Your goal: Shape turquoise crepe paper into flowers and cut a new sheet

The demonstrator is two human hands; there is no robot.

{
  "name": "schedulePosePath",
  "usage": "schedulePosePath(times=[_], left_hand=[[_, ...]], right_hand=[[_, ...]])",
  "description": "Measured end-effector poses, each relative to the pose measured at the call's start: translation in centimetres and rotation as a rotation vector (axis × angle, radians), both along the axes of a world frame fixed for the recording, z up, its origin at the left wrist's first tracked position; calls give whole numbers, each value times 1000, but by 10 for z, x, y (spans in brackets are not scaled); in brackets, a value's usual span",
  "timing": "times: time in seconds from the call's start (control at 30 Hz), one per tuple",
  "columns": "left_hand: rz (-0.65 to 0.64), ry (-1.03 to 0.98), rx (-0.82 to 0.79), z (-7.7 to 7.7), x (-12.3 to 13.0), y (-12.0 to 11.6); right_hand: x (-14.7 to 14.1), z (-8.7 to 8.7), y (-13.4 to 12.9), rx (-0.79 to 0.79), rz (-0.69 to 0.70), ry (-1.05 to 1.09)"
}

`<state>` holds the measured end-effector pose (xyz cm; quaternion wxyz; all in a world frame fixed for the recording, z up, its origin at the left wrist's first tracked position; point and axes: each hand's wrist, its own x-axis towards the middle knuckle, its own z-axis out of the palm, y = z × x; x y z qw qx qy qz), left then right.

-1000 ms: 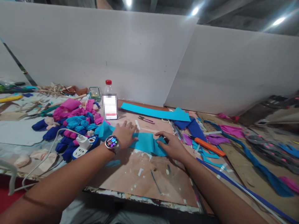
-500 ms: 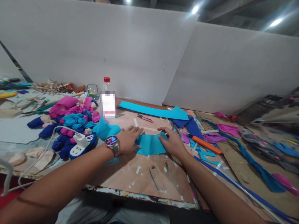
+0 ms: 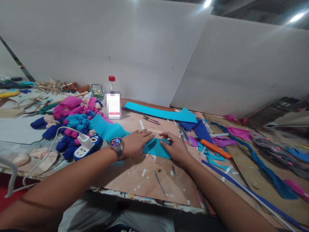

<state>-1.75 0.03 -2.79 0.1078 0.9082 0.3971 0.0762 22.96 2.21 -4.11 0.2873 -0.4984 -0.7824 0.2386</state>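
A turquoise strip (image 3: 154, 147) of thin cloth or crepe paper lies across the board in front of me. Its left part (image 3: 106, 127) runs out past my left wrist toward the pile of rosettes. My left hand (image 3: 136, 143), with a watch (image 3: 116, 144) on the wrist, rests flat on the strip with fingers stretched out. At the strip's right end is my right hand (image 3: 175, 146), its fingers bent over the far edge and its thumb on the strip, which seems pinched between them. The fingertips are partly hidden.
Behind the hands lie small thread snips (image 3: 151, 120) and a longer turquoise strip (image 3: 154, 111). A red-capped bottle (image 3: 113, 104) stands by the wall. Left are cloth rosettes (image 3: 77, 120) and a power strip (image 3: 84, 149) with a cable; right, an orange utility knife (image 3: 214, 149).
The strip's left part now stretches farther left and back. Less of the strip shows between my hands, and my right hand's fingers have curled in more. The view has shifted slightly.
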Motion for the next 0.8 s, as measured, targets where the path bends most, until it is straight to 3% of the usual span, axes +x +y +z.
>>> schedulePosePath(times=[0.1, 0.27, 0.5, 0.8], left_hand=[[-114, -84, 15, -7, 9, -6], [-70, -33, -36, -15, 15, -13], [-50, -4, -39, -15, 11, -11], [-13, 11, 12, -11, 10, -13]], right_hand=[[-3, 0, -3, -29, 34, 30], [1, -2, 1, 35, 34, -38], [7, -1, 5, -5, -86, -153], [7, -4, 7, -45, -62, -172]])
